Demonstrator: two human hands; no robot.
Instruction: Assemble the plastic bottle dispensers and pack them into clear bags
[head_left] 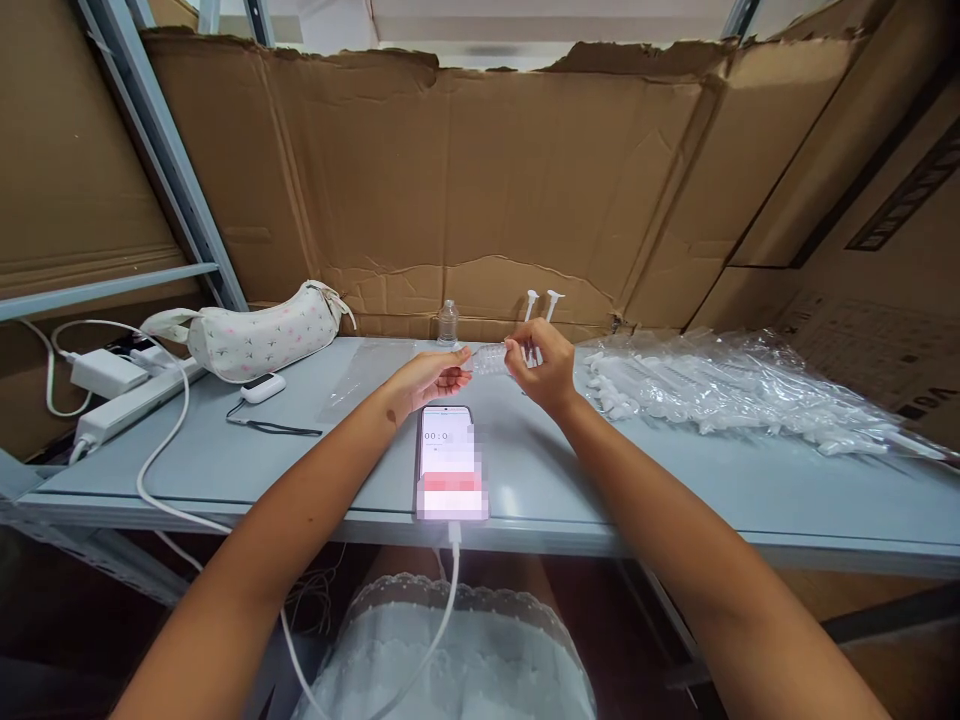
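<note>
Between my hands lies a small clear plastic bottle, turned on its side; its outline is faint. My left hand is closed at its left end, with thumb and fingers together. My right hand pinches at the bottle's right end, covering that part. Just behind the right hand, two white pump-like heads on stems stick up, their lower parts hidden by the fingers. Another small clear bottle stands upright by the cardboard, past my left fingertips. Below the hands, a phone shows a timer.
A clear bag of white plastic pieces spreads over the right of the grey table. At left are a patterned pouch, a power strip, and a small white device with a strap. A charging cable hangs over the front edge.
</note>
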